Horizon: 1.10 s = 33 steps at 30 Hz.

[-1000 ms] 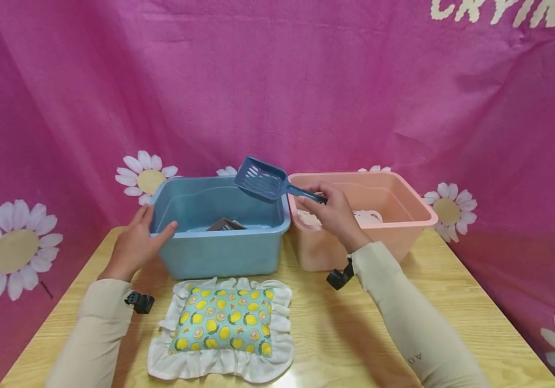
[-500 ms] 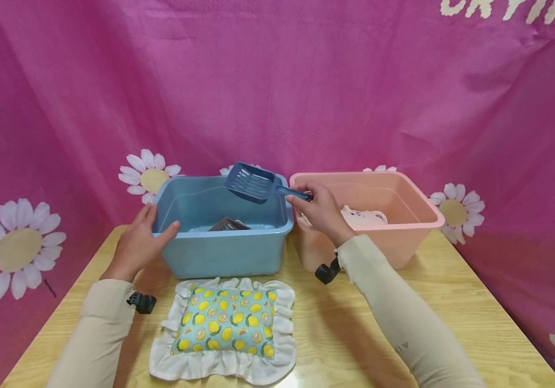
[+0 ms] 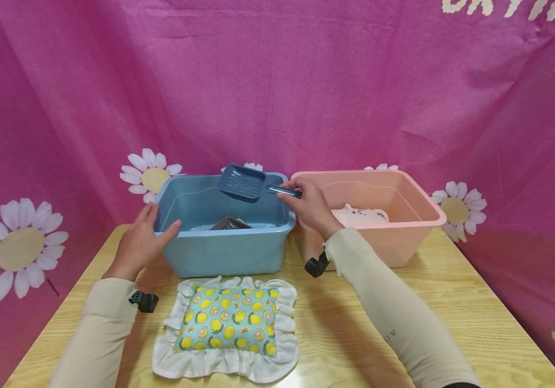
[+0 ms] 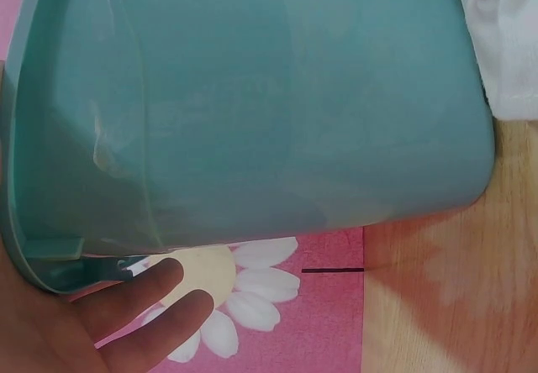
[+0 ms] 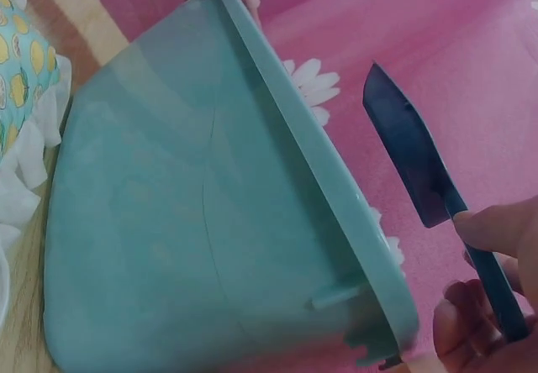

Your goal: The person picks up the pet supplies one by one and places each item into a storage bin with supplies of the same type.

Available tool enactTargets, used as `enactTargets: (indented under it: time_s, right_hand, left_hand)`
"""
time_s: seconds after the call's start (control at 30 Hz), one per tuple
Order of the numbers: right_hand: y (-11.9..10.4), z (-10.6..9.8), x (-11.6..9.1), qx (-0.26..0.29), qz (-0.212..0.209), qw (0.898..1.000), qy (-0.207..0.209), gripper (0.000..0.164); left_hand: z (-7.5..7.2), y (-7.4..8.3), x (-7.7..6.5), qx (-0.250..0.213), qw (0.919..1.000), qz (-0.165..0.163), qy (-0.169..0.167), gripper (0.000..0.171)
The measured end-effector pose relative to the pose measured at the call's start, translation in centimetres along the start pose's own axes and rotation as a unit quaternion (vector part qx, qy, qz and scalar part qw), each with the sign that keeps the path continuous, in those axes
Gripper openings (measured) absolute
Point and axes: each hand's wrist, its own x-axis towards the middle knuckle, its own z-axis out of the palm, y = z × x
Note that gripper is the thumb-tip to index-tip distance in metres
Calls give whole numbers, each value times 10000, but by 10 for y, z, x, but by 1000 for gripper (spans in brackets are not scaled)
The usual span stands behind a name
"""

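In the head view, my right hand (image 3: 310, 207) pinches the handle of a dark blue slotted litter scoop (image 3: 242, 183) between thumb and fingers. The scoop's head hangs over the back right of a blue plastic bin (image 3: 224, 256), apart from it. The right wrist view shows the scoop (image 5: 408, 142) edge-on, beyond the bin's rim. At the bin's front left corner rests my left hand (image 3: 142, 242), thumb over the front rim. Two of its fingers (image 4: 160, 331) stretch out straight along the outside of the corner in the left wrist view. Inside the bin lies a greyish-brown slotted item (image 3: 230, 223), mostly hidden.
To the right stands a pink bin (image 3: 379, 245) holding a pale, patterned soft-looking item (image 3: 361, 216). A lemon-print cushion (image 3: 231, 318) with a white ruffle lies before the blue bin on the wooden table (image 3: 355, 339). A magenta curtain (image 3: 277, 86) hangs close behind.
My right hand has carried the litter scoop left and slightly down, from near the pink bin to over the blue bin. The left hand stays at the corner.
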Motion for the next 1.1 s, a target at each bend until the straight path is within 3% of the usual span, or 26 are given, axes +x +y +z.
enactTargets:
  time_s: [0.4, 0.67, 1.1]
  right_hand:
    - [-8, 15, 12, -412, -87, 9991, -81, 24]
    - [-9, 27, 13, -505, 43, 9981, -365, 24]
    - [-14, 40, 21, -1025, -337, 9941, -80, 20]
  left_hand:
    - [0, 2, 3, 16, 10000, 4, 9, 93]
    - [-3, 1, -4, -22, 10000, -39, -65, 94]
    - [-1, -1, 0, -18, 10000, -55, -52, 94]
